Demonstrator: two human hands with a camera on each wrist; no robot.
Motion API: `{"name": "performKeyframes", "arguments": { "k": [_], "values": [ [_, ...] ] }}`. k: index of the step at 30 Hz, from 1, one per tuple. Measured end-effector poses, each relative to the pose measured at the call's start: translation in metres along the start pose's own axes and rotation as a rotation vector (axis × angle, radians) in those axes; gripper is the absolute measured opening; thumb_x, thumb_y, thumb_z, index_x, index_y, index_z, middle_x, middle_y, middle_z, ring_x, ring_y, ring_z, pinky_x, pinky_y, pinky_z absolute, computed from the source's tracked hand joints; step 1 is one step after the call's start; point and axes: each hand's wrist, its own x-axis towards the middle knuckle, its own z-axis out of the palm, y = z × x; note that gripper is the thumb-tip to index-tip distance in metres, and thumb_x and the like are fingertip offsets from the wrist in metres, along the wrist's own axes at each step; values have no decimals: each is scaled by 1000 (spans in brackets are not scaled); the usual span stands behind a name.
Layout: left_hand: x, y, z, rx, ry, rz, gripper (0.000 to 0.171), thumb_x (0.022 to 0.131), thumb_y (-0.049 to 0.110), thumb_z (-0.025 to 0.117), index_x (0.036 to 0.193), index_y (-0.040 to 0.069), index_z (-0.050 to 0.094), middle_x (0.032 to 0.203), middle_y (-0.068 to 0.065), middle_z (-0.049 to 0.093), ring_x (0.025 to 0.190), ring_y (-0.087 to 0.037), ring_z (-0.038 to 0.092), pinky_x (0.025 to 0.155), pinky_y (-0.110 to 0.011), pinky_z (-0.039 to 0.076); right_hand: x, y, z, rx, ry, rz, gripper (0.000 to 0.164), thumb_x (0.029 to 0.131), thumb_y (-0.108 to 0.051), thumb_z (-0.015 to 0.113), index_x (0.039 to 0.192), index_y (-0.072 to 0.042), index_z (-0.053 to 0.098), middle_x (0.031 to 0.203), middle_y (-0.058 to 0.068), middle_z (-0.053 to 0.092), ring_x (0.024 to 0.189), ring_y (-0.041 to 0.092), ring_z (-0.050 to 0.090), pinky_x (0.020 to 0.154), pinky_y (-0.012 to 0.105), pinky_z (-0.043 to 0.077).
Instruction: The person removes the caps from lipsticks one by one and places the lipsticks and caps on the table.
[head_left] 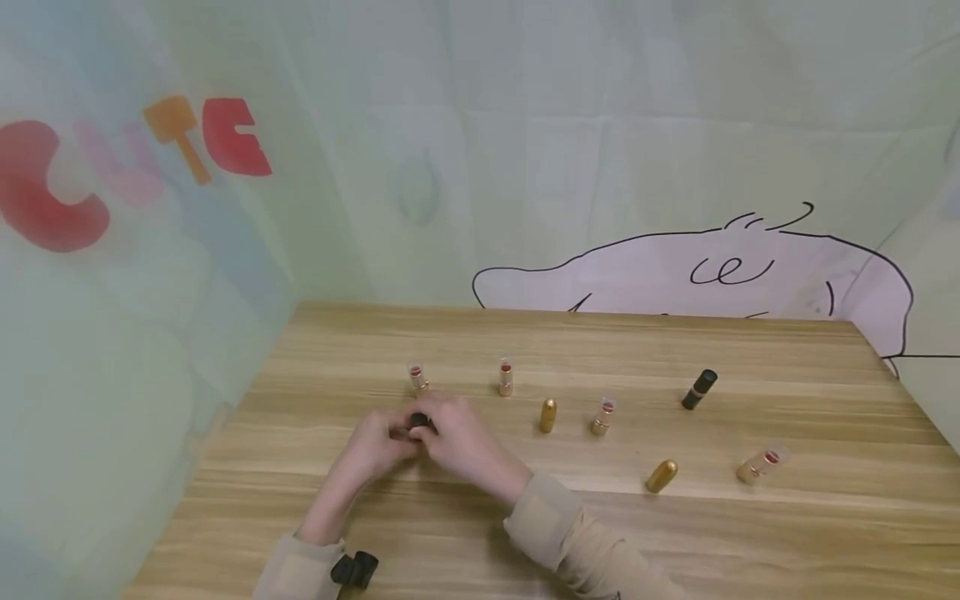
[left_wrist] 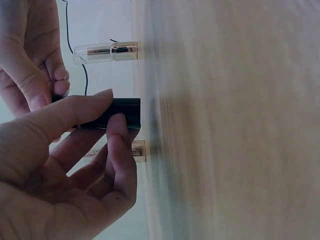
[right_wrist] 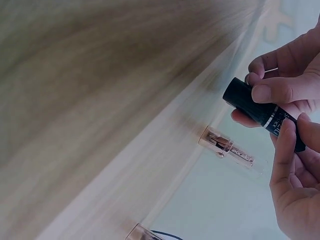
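Between both hands is a black lipstick tube [right_wrist: 255, 105] with a thin silver band and pale lettering, mostly covered by fingers in the head view. My left hand [head_left: 378, 447] pinches its lower part between thumb and fingers, near the tabletop. The right hand [head_left: 461, 437] grips the upper, lettered end with thumb and fingertips. In the left wrist view the lower end [left_wrist: 131, 112] of the tube shows beyond the left fingertips. Just behind the hands stands a gold lipstick with a clear cap [head_left: 417, 375].
On the wooden table [head_left: 360, 333] stand more clear-capped lipsticks, one behind [head_left: 506, 377] and others to the right [head_left: 603, 417]. Gold bullet-shaped tubes [head_left: 548, 415] and another black lipstick [head_left: 700, 389] are also to the right. A printed curtain [head_left: 375, 208] borders the table.
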Motion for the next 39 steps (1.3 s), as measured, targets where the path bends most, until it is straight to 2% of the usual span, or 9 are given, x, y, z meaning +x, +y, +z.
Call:
{"name": "performKeyframes", "arguments": {
  "k": [9,24,32,39],
  "values": [
    [-1,-1,-1,-23,-17,18,14,74,0,74,88,0,73,94,-16,70,81,-20,66,70,-30,54,-1,0,-1,17,-4,-1,18,90,-5,64,106,-9,69,103,3,69,93,9,65,76,14,50],
    [-5,-5,-3,-86,-45,50,15,81,5,73,96,3,73,106,-17,70,87,-20,67,72,-28,55,-3,-2,-1,70,49,19,11,89,-12,66,100,-9,69,97,1,69,82,4,62,69,10,47],
    [-5,-6,-4,-61,-53,119,12,81,6,74,92,3,73,104,-18,70,84,-20,67,69,-23,54,-4,-3,-2,83,64,21,8,89,-12,67,96,-10,68,93,0,68,77,2,59,65,10,45],
    [-6,-4,-6,-12,-71,130,14,79,10,75,92,6,71,101,-14,69,78,-14,63,67,-21,51,-6,-4,-3,43,77,-10,7,88,-11,67,94,-9,69,91,1,68,77,4,59,65,9,45]
  ]
}}
